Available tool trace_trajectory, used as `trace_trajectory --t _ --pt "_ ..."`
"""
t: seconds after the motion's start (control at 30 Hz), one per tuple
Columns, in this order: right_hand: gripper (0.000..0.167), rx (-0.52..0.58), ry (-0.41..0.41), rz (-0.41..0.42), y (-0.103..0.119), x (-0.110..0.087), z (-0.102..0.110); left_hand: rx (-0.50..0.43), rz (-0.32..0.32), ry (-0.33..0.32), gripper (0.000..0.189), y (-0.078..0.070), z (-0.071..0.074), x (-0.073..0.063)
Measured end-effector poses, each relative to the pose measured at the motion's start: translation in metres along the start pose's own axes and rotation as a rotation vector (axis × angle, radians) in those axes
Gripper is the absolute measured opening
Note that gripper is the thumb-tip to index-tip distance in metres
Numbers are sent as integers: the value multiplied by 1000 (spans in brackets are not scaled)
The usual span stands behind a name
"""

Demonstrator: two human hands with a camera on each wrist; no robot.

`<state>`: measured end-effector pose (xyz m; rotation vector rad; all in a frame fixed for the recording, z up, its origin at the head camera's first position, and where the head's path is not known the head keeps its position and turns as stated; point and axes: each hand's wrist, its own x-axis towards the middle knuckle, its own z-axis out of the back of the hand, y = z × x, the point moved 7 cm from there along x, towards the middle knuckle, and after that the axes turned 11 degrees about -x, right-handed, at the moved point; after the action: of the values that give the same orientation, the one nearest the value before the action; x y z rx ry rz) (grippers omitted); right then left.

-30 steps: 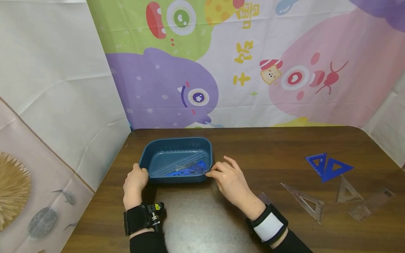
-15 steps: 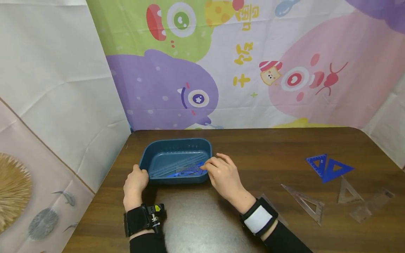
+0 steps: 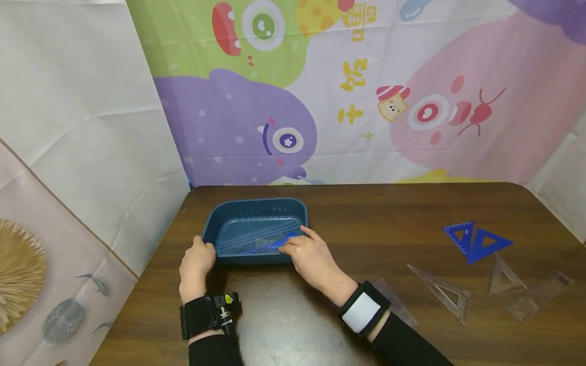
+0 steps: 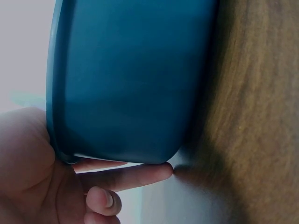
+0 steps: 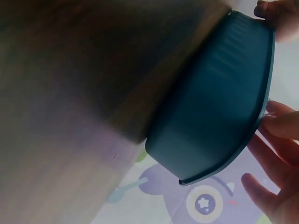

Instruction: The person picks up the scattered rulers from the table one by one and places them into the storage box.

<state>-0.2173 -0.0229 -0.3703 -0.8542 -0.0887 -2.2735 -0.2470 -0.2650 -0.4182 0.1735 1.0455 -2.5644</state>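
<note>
My left hand grips the left front corner of a dark teal plastic tray. In the left wrist view its fingers lie along the tray's outer wall. My right hand reaches over the front right rim, fingertips inside the tray. From the right wrist, thumb and forefinger pinch a small clear plastic piece just above the rim; its full shape is hidden. Inside the tray lie long clear rulers and blue drawing pieces, partly covered by my fingers.
Towards the right of the wooden table lie two blue set squares, one with white markings and one plain. Nearer are a large clear set square, a smaller one and a clear ruler. Another clear piece lies beside my right wrist.
My right hand has moved left from the tray's right front corner to over its front rim, and the clear and blue pieces under the fingers have shifted. My left hand keeps its place.
</note>
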Motion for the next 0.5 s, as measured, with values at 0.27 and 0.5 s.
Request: trace_trajectory --t 0.27,0.5 --pt "21 -32 106 -7 2 -1 -8 -3 2 8 55 0 0 1" --pt "24 -28 149 -19 0 -4 -6 -7 7 -1 54 1 0 0"
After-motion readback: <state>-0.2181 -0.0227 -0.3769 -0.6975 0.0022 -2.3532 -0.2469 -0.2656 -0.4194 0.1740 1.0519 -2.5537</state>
